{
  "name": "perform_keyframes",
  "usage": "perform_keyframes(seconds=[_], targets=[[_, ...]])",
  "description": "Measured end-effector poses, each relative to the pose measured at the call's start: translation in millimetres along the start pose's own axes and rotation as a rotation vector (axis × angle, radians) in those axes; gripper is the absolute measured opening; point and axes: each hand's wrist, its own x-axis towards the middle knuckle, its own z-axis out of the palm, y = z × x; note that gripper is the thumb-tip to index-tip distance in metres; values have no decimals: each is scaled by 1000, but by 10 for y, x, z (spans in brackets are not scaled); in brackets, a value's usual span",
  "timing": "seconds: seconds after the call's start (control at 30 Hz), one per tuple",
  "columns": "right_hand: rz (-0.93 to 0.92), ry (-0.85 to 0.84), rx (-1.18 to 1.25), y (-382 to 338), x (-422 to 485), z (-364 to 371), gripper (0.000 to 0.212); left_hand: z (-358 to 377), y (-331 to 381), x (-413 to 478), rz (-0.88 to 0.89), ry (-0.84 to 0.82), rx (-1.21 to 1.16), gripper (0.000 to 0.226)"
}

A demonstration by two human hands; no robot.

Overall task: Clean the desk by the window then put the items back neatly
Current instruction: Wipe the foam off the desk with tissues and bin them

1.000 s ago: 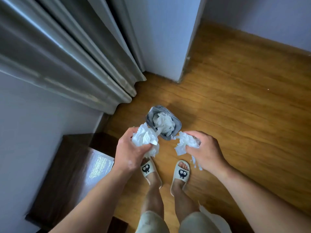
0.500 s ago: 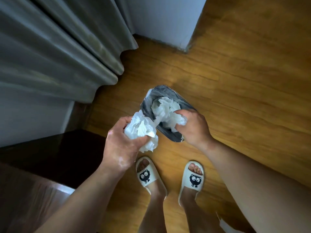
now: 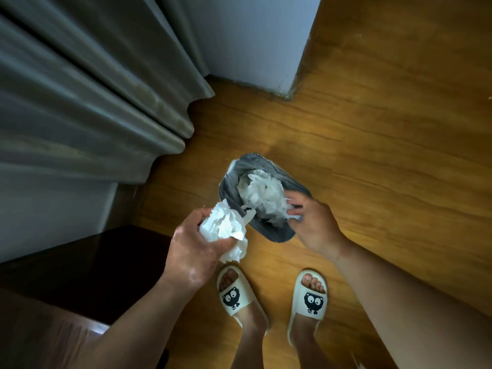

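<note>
While left hand [image 3: 194, 251] grips tissues [image 3: 223, 227] | right hand [image 3: 311, 225] at bin [image 3: 269, 234] rim

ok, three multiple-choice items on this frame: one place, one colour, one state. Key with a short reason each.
1. The bin stands: A on a chair; B on the floor just ahead of the slippers; C on a shelf.
2. The tissue wad gripped in the left hand is: A white; B blue; C black.
3. The bin is: A empty; B lidded; C holding crumpled tissue.

Key:
1 B, wood floor shows all round it.
2 A, the wad is plain white.
3 C, white tissue fills its open top.
</note>
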Motion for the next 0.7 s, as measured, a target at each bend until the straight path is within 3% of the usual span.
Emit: perform_keyframes(seconds=[0.27,0.5,0.7], targets=[[-90,265,81,-37,95,41,9,164,140,181,15,-9,67,58],[25,197,91,161,49,44,27,408,232,485,0,-58,115,65],[95,234,222,282,-226,-79,23,736,328,867,118,-113,323,65]])
